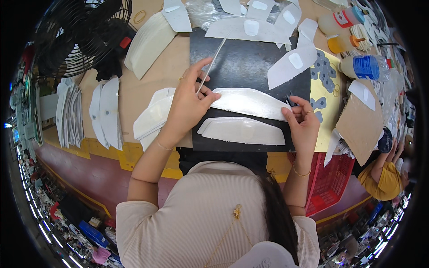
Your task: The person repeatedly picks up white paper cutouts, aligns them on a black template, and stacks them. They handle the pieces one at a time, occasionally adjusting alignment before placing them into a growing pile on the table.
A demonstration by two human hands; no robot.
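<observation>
A shiny white curved panel spans my two hands over a black work board. My left hand is closed, its thumb and finger pinching the panel's left end. A thin pale stick slants up between its fingers. At the panel's right end my right hand is closed too, gripping the edge. A small dark tool pokes out by its fingers; its kind is hidden. Below the held panel lie similar white panels, overlapping on the board. Beside my left wrist rests another stack of white panels.
Long white pieces with oval patches lie along the board's far side. A yellow sheet carries grey cut-outs. Bottles stand at right, a black fan far left. A red basket sits below the table.
</observation>
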